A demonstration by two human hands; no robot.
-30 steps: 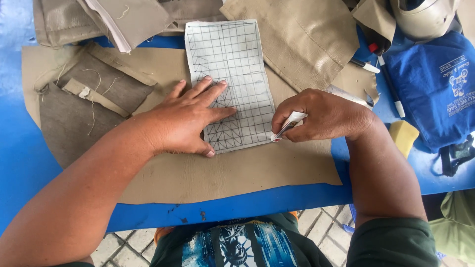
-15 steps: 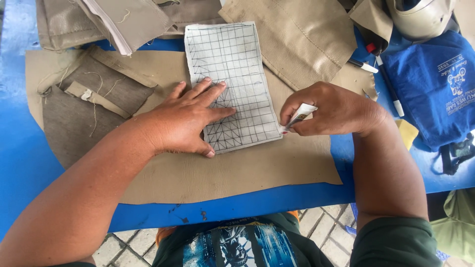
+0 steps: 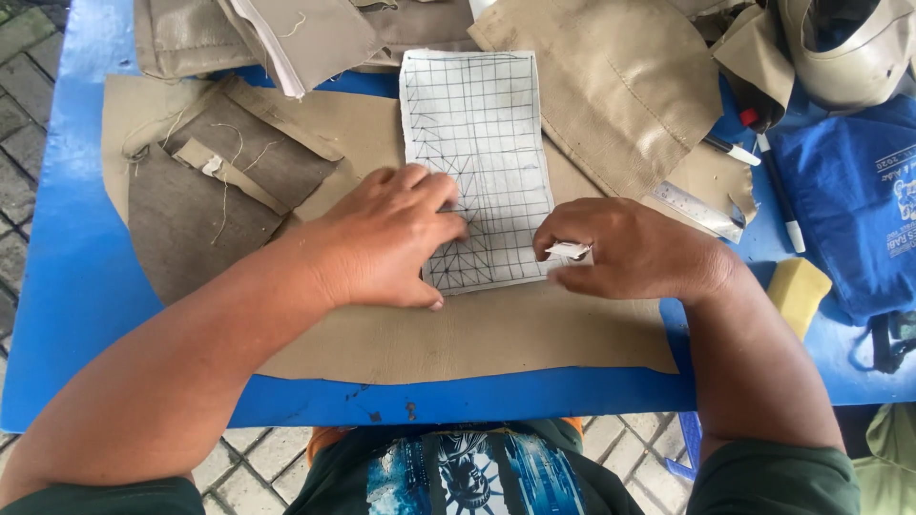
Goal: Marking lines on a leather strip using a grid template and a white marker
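Note:
A white rectangular sheet marked with a drawn grid and diagonal lines (image 3: 477, 143) lies on a large tan leather-like sheet (image 3: 458, 334) on the blue table (image 3: 57, 286). My left hand (image 3: 382, 238) presses flat on the grid sheet's lower left part, fingers spread. My right hand (image 3: 639, 253) sits at the sheet's lower right edge, fingers pinched on a small white chalk-like piece (image 3: 570, 251) that touches the edge.
More tan pieces (image 3: 611, 86) and a seamed scrap (image 3: 219, 191) lie at the back and left. At the right are a metal ruler (image 3: 701, 208), two pens (image 3: 782, 200), a yellow sponge (image 3: 800, 286), a blue bag (image 3: 859, 210) and a helmet (image 3: 849, 48).
My right hand with the white piece has slid up along the grid sheet's right edge from the lower right corner. My left hand stays pressed on the sheet.

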